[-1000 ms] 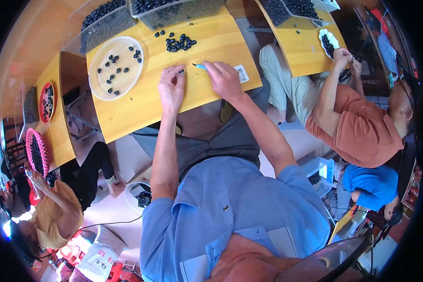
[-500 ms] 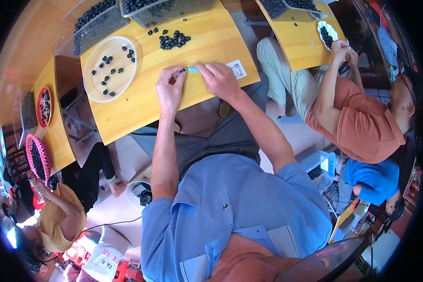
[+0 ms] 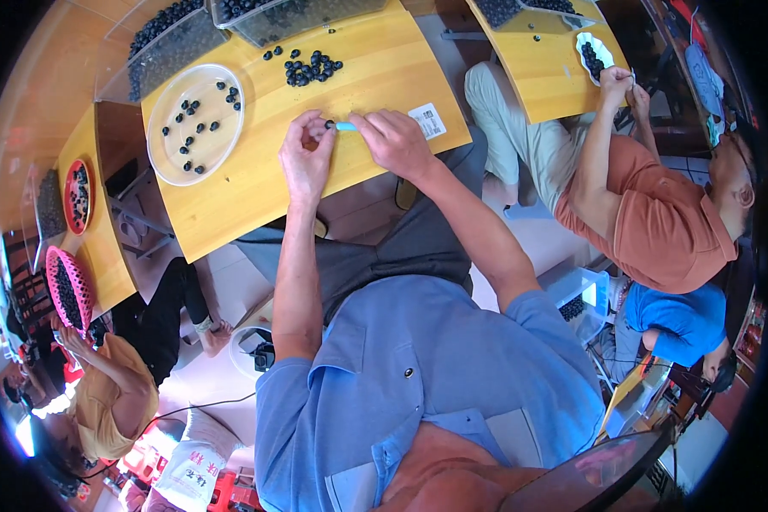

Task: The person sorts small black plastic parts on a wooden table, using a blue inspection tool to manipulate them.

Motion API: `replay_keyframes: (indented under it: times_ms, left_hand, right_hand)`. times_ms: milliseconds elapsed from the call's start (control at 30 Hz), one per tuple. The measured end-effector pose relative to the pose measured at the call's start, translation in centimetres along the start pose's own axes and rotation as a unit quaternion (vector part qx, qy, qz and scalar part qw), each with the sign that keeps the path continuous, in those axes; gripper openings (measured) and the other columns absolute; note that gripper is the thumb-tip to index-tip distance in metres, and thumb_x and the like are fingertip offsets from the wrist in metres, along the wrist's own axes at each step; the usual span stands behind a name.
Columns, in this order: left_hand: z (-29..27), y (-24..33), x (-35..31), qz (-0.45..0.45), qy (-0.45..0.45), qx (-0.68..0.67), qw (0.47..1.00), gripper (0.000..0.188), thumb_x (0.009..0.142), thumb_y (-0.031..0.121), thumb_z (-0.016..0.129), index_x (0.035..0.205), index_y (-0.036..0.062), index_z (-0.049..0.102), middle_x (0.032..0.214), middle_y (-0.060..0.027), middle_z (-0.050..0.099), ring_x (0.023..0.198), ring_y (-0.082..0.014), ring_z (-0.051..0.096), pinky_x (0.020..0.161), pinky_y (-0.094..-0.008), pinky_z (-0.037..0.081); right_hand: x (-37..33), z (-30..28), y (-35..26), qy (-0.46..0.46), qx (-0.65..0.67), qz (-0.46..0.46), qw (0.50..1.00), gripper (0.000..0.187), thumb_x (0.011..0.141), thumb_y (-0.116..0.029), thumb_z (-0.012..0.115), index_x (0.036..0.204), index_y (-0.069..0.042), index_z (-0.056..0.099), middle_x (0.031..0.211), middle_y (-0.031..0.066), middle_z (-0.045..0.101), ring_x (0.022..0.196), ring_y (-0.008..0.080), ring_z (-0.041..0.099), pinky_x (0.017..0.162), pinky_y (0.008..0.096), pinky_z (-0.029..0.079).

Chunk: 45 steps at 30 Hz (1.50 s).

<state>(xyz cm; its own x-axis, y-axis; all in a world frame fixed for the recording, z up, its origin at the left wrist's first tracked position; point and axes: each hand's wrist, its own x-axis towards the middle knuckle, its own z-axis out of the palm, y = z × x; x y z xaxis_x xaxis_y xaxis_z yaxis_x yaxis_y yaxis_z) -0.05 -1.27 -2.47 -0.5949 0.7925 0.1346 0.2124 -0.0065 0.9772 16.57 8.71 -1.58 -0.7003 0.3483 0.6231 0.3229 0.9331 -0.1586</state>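
Observation:
Over the front part of the yellow wooden table, my left hand is closed, pinching a small dark round piece between thumb and fingers. My right hand grips a thin tool with a light-blue handle. The tool's end meets the dark piece; its tip is too small to make out. Beyond my hands lies a loose pile of similar dark round pieces. To the left, a clear round shallow tray holds several more, spread apart.
Clear bins full of dark pieces line the table's far edge. A white label lies right of my right hand. At the right, a person works beside a white dish; at the left, another holds a pink basket near a red tray.
The view has shifted slightly. My left fingers have spread a little around the dark piece, which now shows more plainly at the tool's end. The pile and tray stay as they were.

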Motion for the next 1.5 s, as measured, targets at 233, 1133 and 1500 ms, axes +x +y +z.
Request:
replay_keyframes:
  times_ms: [233, 1133, 1500]
  left_hand:
    - [0.0, 0.2, 0.0, 0.001, -0.011, 0.001, 1.0, 0.041, 0.091, -0.006, 0.079, 0.129, -0.0002, 0.065, 0.101, -0.006, 0.074, 0.087, -0.0096, 0.07, 0.076, -0.0247, 0.056]
    - [0.1, 0.3, -0.2, -0.006, -0.001, -0.002, 1.0, 0.037, 0.092, -0.004, 0.08, 0.125, -0.0006, 0.063, 0.105, -0.0085, 0.073, 0.094, -0.0124, 0.071, 0.084, -0.0267, 0.059]
    - [-1.7, -0.2, -0.1, 0.09, 0.067, 0.033, 0.993, 0.023, 0.093, -0.002, 0.078, 0.114, -0.0017, 0.07, 0.101, -0.0091, 0.072, 0.087, -0.0141, 0.069, 0.084, -0.0298, 0.059]
  right_hand:
    - [-0.2, 0.1, 0.0, -0.005, -0.012, 0.0, 1.0, 0.031, 0.087, -0.009, 0.068, 0.117, -0.002, 0.073, 0.083, 0.0049, 0.06, 0.075, 0.0207, 0.066, 0.068, 0.036, 0.055]
    - [-0.2, -0.1, 0.1, 0.007, -0.02, -0.003, 1.0, 0.033, 0.086, -0.01, 0.069, 0.118, -0.001, 0.073, 0.084, 0.0054, 0.06, 0.076, 0.0209, 0.065, 0.068, 0.0361, 0.055]
    - [-0.6, 0.7, 0.4, 0.023, -0.018, 0.035, 0.999, 0.036, 0.084, -0.006, 0.068, 0.119, 0.0, 0.073, 0.087, 0.0077, 0.065, 0.079, 0.0244, 0.068, 0.069, 0.0387, 0.057]
